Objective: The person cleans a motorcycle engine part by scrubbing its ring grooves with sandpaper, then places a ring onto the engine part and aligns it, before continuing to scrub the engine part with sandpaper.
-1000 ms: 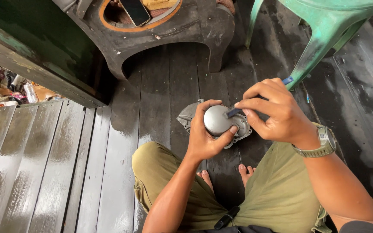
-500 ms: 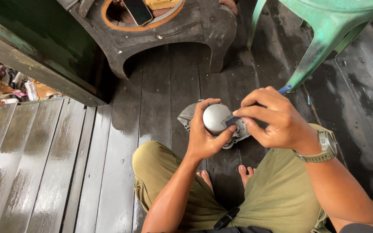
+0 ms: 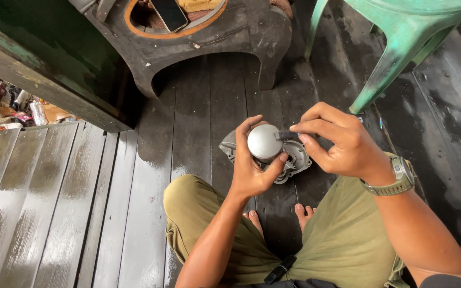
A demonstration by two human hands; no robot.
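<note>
The left hand (image 3: pixel 252 170) is still gripping the round grey metal piston (image 3: pixel 265 142) while the right hand (image 3: pixel 342 144), fingers pinching a small dark tool (image 3: pixel 286 135), has shifted onto its rim.

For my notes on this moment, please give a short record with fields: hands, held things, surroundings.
left hand: left hand grips the round grey metal cap from below
right hand: right hand pinches a small dark tool against the cap's edge
beneath: grey metal housing, partly hidden
posture: seated cross-legged on wet dark floor planks
nearby: green plastic chair; dark stool holding a phone
</note>
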